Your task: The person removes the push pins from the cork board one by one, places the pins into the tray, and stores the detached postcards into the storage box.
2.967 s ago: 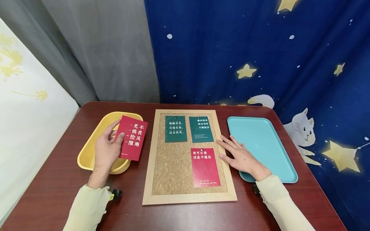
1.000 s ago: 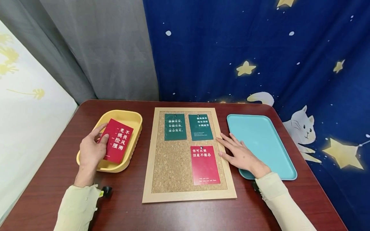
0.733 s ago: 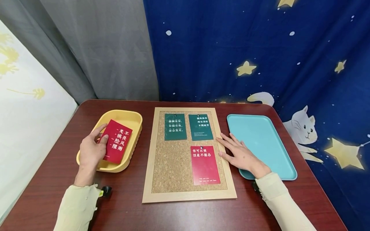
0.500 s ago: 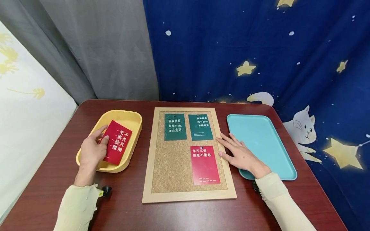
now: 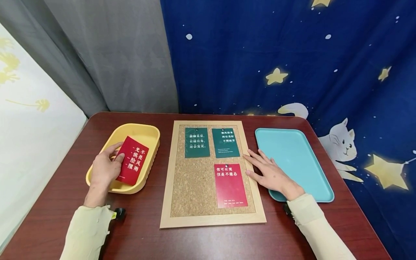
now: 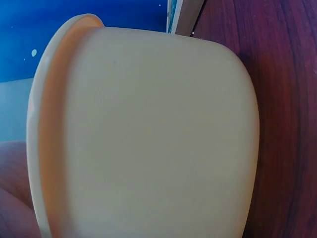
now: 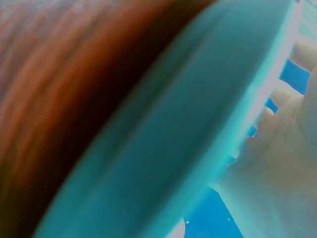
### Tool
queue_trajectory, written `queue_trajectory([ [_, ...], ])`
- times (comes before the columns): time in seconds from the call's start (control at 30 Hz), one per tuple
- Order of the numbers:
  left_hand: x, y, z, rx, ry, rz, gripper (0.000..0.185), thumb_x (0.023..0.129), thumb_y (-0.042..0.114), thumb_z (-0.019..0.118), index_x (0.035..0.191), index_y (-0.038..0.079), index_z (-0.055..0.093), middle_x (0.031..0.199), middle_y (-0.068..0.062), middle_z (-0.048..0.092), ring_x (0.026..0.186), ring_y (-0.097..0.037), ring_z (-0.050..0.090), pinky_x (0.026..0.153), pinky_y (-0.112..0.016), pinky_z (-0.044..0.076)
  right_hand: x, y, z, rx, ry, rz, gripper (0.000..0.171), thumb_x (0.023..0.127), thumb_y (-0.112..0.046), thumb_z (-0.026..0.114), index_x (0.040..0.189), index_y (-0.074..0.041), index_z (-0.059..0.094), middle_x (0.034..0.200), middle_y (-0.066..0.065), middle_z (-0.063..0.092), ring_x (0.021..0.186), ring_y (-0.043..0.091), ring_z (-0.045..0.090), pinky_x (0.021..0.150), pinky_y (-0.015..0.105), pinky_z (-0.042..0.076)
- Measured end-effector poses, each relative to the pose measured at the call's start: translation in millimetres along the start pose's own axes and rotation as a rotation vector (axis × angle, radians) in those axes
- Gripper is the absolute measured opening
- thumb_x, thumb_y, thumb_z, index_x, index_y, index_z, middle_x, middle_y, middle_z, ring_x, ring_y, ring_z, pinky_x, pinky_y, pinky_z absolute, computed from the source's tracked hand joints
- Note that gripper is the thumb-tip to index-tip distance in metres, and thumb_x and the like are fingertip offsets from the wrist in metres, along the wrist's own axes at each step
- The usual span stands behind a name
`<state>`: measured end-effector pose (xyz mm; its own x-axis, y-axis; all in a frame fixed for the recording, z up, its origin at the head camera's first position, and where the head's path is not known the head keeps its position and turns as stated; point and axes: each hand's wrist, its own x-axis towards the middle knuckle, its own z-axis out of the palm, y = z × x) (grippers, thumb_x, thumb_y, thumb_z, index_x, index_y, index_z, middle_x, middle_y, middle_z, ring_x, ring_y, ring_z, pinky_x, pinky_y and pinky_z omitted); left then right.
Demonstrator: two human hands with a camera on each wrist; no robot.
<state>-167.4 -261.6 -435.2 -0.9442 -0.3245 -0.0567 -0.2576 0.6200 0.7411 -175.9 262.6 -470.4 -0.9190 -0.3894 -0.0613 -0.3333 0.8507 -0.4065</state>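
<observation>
Fingers of left hand (image 5: 105, 168) pinch red card (image 5: 132, 161) by its left edge; likely light, stiffish, slick (may crease); edge hold suits; right hand (image 5: 272, 175) spread, gripping nothing.

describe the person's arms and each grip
The left sleeve is pale cream and puckered near the wrist; the right sleeve matches but is smoother. A black device with a yellow-green mark sits at the left wrist; a dark device partly shows at the right. No glove or ring shows on the left grip or right grip.
</observation>
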Motion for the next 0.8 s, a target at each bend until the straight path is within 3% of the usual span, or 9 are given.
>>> queue_trajectory([
  [0.33, 5.0, -3.2, 0.1, 0.013, -0.009, 0.013, 0.053, 0.107, 0.018, 0.056, 0.159, 0.014, 0.044, 0.133, -0.029, 0.057, 0.104, -0.039, 0.062, 0.059, -0.020, 0.058, 0.3, -0.6, 1.1, 0.000, 0.001, -0.002, 0.068, 0.102, -0.053, 0.060, 0.163, -0.033, 0.036, 0.176, 0.000, 0.023, 0.164, 0.041, 0.010, 0.122, 0.080, 0.013],
  [0.8, 14.5, -6.2, 1.6, 0.114, -0.056, 0.020, 0.060, 0.104, 0.013, 0.060, 0.159, 0.004, 0.039, 0.136, -0.036, 0.056, 0.106, -0.046, 0.065, 0.069, -0.041, 0.066, 0.0, -0.3, -0.1, 0.001, 0.003, 0.000, 0.068, 0.103, -0.052, 0.060, 0.163, -0.032, 0.036, 0.176, 0.000, 0.023, 0.164, 0.041, 0.011, 0.122, 0.080, 0.013],
])
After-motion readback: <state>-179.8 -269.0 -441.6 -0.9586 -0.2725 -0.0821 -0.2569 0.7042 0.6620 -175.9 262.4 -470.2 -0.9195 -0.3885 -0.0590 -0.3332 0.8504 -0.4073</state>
